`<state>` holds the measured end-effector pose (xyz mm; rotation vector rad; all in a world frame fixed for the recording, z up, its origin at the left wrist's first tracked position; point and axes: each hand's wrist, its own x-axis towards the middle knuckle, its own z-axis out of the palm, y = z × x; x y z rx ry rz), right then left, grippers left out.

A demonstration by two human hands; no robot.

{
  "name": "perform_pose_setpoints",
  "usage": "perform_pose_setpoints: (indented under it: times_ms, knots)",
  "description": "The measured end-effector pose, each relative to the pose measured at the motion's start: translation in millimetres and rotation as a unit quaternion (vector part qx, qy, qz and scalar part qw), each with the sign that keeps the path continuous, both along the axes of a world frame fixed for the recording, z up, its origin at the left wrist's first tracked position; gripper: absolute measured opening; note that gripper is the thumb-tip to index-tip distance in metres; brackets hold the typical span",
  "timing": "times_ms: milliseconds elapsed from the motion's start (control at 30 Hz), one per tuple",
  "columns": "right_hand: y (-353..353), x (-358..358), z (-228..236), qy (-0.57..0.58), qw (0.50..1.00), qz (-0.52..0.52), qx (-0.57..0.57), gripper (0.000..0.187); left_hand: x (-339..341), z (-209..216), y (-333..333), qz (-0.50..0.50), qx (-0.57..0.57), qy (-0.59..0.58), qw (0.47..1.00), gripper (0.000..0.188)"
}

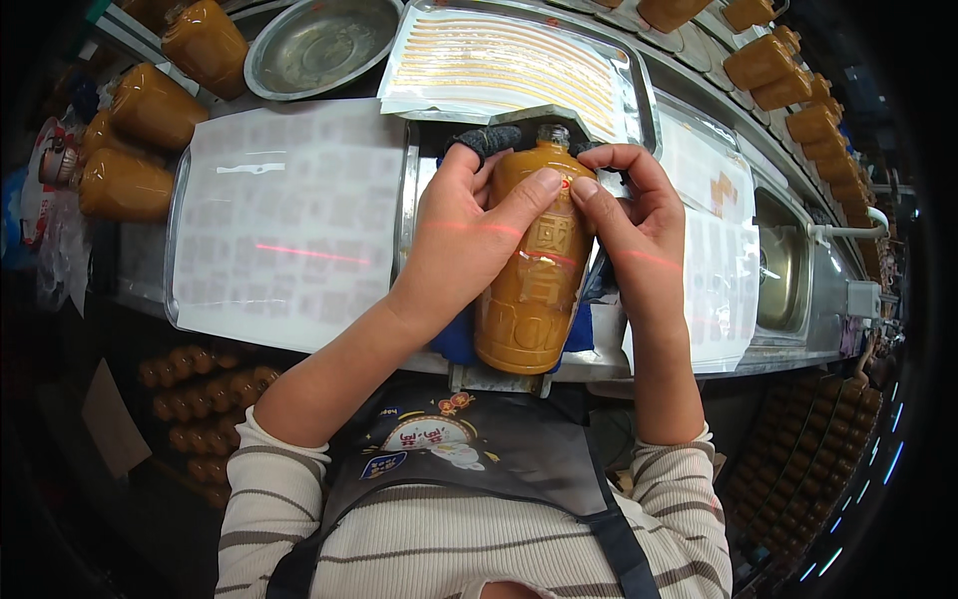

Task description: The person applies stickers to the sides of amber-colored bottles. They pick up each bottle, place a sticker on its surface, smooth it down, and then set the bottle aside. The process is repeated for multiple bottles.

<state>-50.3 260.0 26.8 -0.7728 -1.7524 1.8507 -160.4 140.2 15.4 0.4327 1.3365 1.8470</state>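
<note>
View: head camera, single view.
Left hand (461, 228): thumb lay flat on the bottle's upper front; fingers curled at its left shoulder, moderately spread from the thumb, tips partly hidden. Could not tell whether they clamped.
Right hand (644, 220): thumb tip touched the upper front, opposite the left thumb; index finger bent over the right shoulder, narrow gap to the thumb. Remaining fingers tucked; firmness of hold could not be told.
Bottle (531, 309): brown, with raised characters, between both hands; neck pointed away from the wearer, base below the grip.
Red spot (566, 183): on the bottle, between the thumb tips.
Dark wrapped piece (484, 141): just beside the left fingers.
Blue cloth (457, 339): under the bottle, below the grip.
White sheet (289, 215): left of the grip.
Strip tray (509, 70): beyond the grip.
Metal bowl (321, 45): beyond and left.
Sink (781, 262): right of the grip.
</note>
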Motion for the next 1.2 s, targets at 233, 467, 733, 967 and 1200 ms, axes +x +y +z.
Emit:
perform_pose_setpoints:
  times_ms: [233,467,733,967,1200]
  knots:
    - [-2,-1,0,0.002,1.000,0.000,0.023,0.021,-2,1,1,-0.014,-0.014,0.007,1.000,0.042]
    - [-6,4,4,-0.006,1.000,0.003,0.002,0.026,0,-2,-5,0.009,0.003,-0.034,0.999,0.045]
    - [-12,4,3,-0.007,1.000,0.005,0.000,0.031,1,-2,-1,0.008,0.017,-0.019,1.000,0.040]
    - [-10,11,-1,-0.009,0.999,0.009,0.032,0.037,2,-7,-13,-0.002,0.004,-0.049,0.999,0.052]
    - [-13,20,-5,-0.002,0.999,0.034,0.042,0.048,3,-12,-18,-0.031,0.017,-0.011,0.999,0.063]
